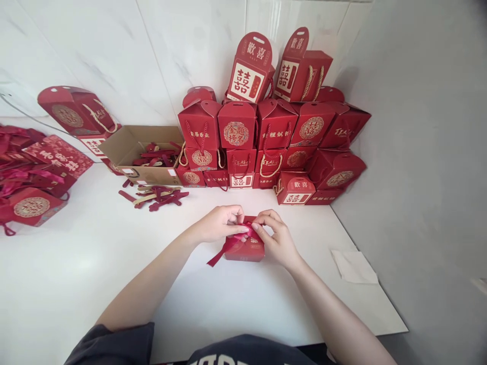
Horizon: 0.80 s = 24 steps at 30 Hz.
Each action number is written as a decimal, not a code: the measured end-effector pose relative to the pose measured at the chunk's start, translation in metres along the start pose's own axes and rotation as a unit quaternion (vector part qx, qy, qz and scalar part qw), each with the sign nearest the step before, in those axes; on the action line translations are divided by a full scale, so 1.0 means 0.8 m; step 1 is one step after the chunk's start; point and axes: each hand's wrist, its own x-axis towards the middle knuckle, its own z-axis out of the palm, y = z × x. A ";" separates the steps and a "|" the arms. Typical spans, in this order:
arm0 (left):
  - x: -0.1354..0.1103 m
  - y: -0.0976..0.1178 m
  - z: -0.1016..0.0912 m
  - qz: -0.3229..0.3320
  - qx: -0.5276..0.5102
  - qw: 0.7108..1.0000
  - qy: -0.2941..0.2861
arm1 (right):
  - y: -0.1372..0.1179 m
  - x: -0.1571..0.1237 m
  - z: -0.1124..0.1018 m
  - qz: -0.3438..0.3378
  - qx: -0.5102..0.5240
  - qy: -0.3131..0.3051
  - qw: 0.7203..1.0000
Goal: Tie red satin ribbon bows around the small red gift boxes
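A red ribbon (224,249) between my fingers, atop a small box (245,255)

My left hand (220,223) and right hand (279,238) pinch the ribbon where it gathers, one tail trailing past the box's left edge. On the white table (182,304) before me, stacked boxes (236,132) stand near the tiled wall (198,61). Left of them sits an open carton (155,176), loose strips (163,196) in front; a white sheet (354,266) lies to the right.

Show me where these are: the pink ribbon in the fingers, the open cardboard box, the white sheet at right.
Pink ribbon (224,247): head view, on its loose tail.
Open cardboard box (155,176): head view, on its front wall.
White sheet (353,266): head view, on its middle.
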 end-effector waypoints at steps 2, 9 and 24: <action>0.001 -0.001 -0.003 -0.011 -0.002 1.000 -0.012 | -0.001 -0.001 -0.001 -0.009 0.018 0.012 1.000; 0.007 -0.002 -0.010 -0.016 -0.020 0.998 -0.054 | 0.004 0.001 0.000 -0.052 0.027 -0.039 0.998; 0.007 0.004 -0.025 0.003 0.033 0.995 -0.092 | 0.011 0.007 0.008 -0.082 0.059 -0.044 0.994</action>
